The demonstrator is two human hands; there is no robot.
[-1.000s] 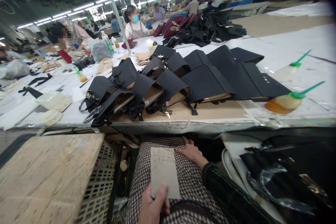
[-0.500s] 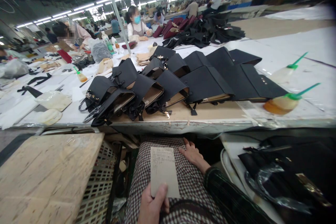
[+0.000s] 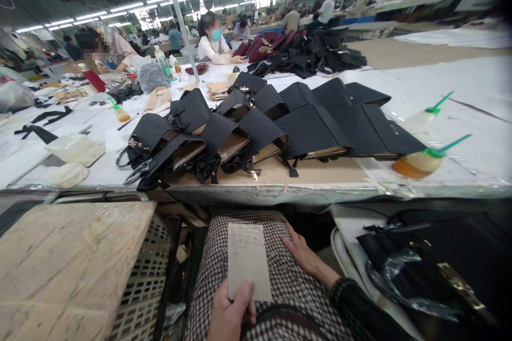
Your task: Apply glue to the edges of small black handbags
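A small beige card (image 3: 248,258) with handwritten lines on its upper part is pinched in my left hand (image 3: 234,306), the thumb lying over its lower edge. It is held above my lap, which a brown-and-white checked apron (image 3: 216,272) covers. To the right, my right hand (image 3: 304,256) rests on the checked cloth, fingers stretched out and holding nothing. Beyond both hands, a row of black handbags (image 3: 256,130) lies overlapped along the front of the table, touched by neither hand.
The table edge (image 3: 280,192) runs just past my knees. Glue bottles with green spouts (image 3: 420,162) stand at the right. A board (image 3: 72,256) over a plastic crate (image 3: 144,277) flanks me on the left, more black bags (image 3: 448,261) on the right. Co-workers sit across the table.
My right hand has shifted slightly to the right and down on the apron. The card stays in my left hand, and the camera view has turned slightly.
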